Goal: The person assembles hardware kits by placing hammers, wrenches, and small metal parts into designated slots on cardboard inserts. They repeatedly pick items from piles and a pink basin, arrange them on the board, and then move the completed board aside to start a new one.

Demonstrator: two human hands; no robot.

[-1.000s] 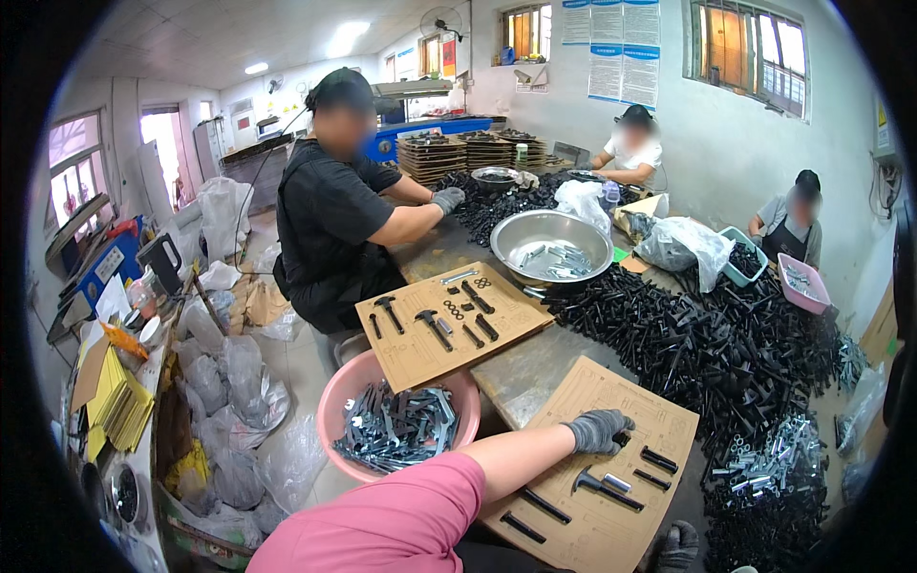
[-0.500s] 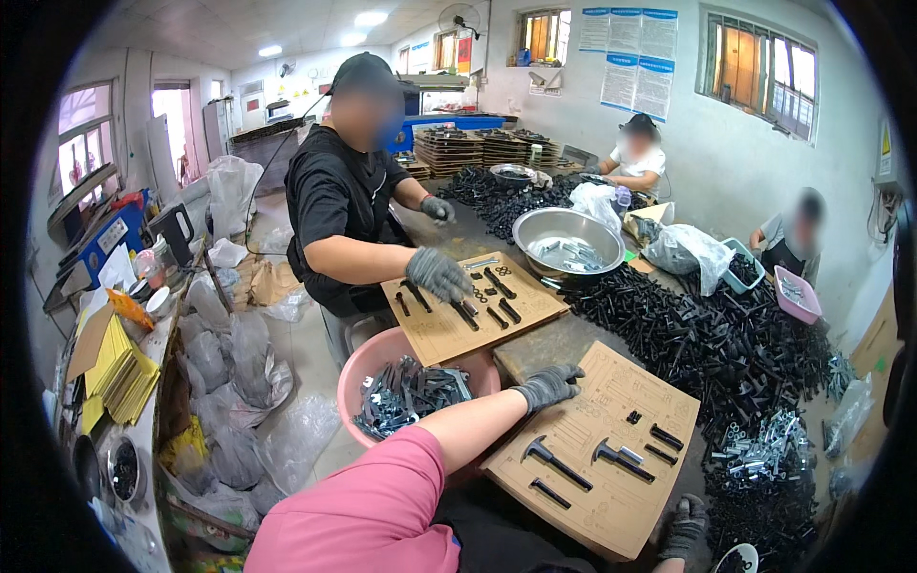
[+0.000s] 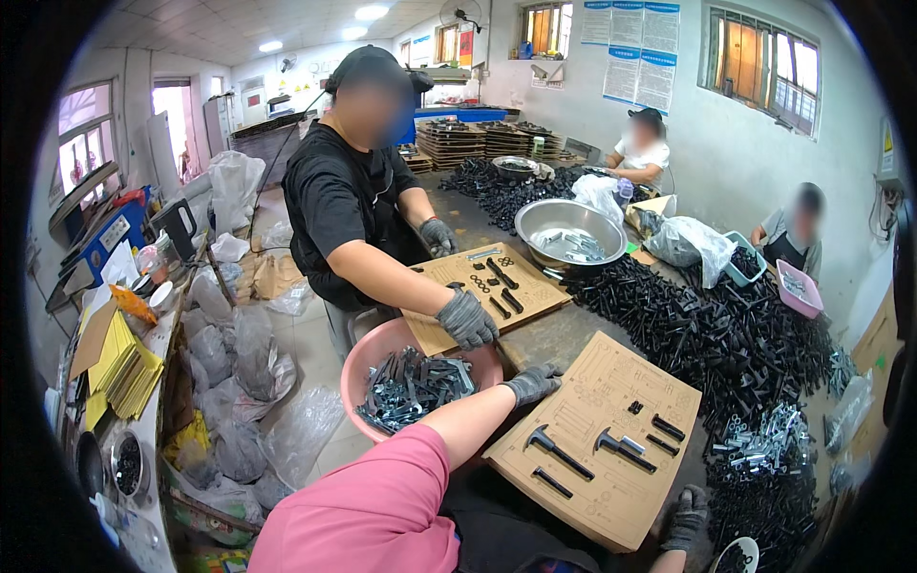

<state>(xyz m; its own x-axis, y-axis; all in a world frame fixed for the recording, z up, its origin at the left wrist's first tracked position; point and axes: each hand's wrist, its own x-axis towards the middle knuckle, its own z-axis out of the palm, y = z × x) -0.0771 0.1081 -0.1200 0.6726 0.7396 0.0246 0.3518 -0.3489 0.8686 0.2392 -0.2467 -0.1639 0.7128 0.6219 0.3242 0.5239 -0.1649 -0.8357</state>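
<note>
My left hand (image 3: 535, 384), in a grey glove, reaches to the left edge of a brown printed cardboard sheet (image 3: 573, 477), its fingers stretched out and nothing seen in them. On the sheet lie two black hammer-shaped metal pieces (image 3: 560, 453), a silver sleeve (image 3: 632, 444), several black rods (image 3: 669, 427) and small black nuts (image 3: 635, 407). My right hand (image 3: 686, 519), also gloved, is beside the sheet's lower right edge with its fingers curled; whatever they may hold is hidden.
Across from me a co-worker's gloved hand (image 3: 466, 320) rests over another cardboard sheet (image 3: 439, 301) with parts. A pink basin (image 3: 358, 368) of metal pieces stands at left. Black parts (image 3: 735, 353) heap at right, near a steel bowl (image 3: 535, 250) and silver sleeves (image 3: 764, 439).
My left hand has drawn back left and slightly down from over the sheet's edge. My right hand has shifted slightly. The co-worker's hand has moved right and down to their sheet's near edge.
</note>
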